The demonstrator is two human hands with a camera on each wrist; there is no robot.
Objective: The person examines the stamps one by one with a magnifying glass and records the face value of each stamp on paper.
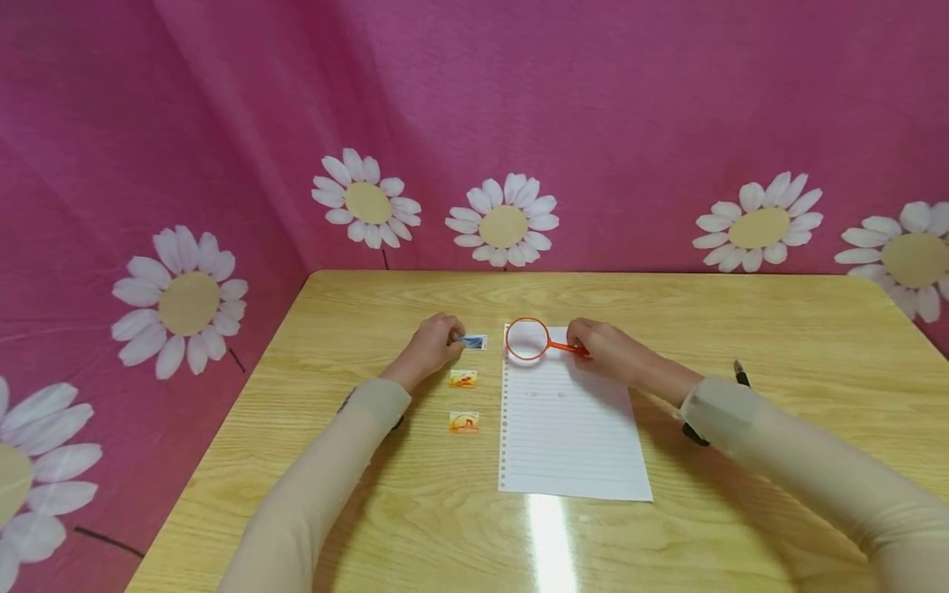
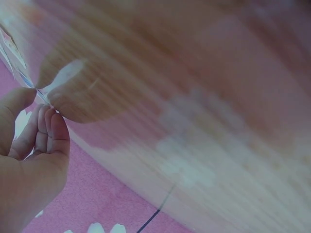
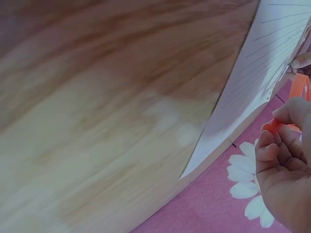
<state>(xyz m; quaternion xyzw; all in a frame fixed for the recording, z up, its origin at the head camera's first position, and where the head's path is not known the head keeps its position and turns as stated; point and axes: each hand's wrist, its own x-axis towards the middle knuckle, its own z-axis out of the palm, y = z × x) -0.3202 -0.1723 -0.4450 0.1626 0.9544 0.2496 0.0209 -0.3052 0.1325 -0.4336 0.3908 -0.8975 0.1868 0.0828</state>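
Note:
My left hand [image 1: 433,344] is at the left end of a small blue stamp-like picture [image 1: 475,342]. Its thumb and fingertips pinch the thin edge of this piece at the tabletop in the left wrist view. My right hand [image 1: 604,350] grips the handle of an orange-rimmed magnifying glass [image 1: 567,347], whose round lens is over the upper left part of a lined sheet of paper [image 1: 571,453]. In the right wrist view the orange handle [image 3: 273,126] comes out between thumb and curled fingers. Two yellow-orange stamp-like pictures [image 1: 463,379] lie in a column below the blue one.
A dark pen [image 1: 741,372] lies to the right of the paper, partly hidden under my right forearm. Faint writing marks the sheet, which has punched holes down its left side. The wooden table [image 1: 385,527] meets a pink cloth [image 1: 615,123] with white daisies at its back and left.

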